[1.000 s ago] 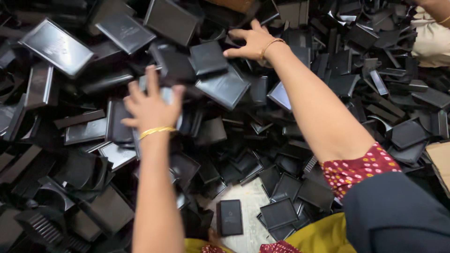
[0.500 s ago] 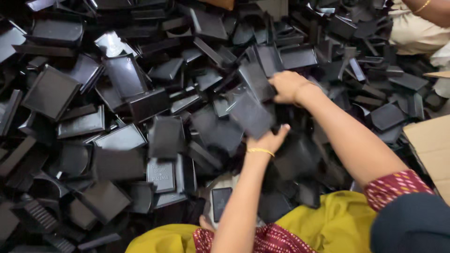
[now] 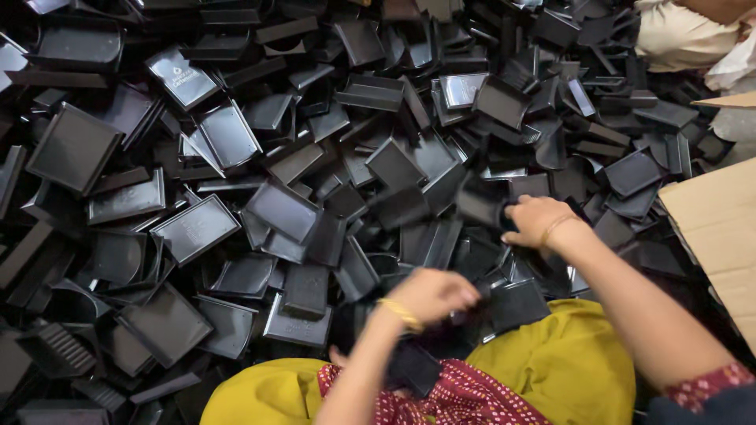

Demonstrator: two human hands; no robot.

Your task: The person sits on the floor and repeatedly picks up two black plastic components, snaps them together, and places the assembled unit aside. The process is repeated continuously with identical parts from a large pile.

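A deep heap of black plastic trays and lids [image 3: 283, 208] fills the view. My left hand [image 3: 431, 294], with a gold bangle on the wrist, is curled close to my lap, its fingers closed on the edge of a small black rectangular tray [image 3: 516, 305]. My right hand [image 3: 537, 220], also with a bangle, lies a little farther out on the heap, with its fingers bent around another black plastic piece [image 3: 482, 201]. Beneath both arms are my yellow garment [image 3: 567, 362] and red patterned cloth [image 3: 465, 397].
A brown cardboard sheet [image 3: 713, 228] lies at the right edge. Cream cloth [image 3: 669, 35] of another person shows at the top right. Flat square lids [image 3: 72, 148] and ribbed pieces [image 3: 59, 346] are piled at the left.
Both hands have drawn back from the far part of the heap toward my lap. The left hand has closed near the small tray, and the right hand has come lower and to the right.
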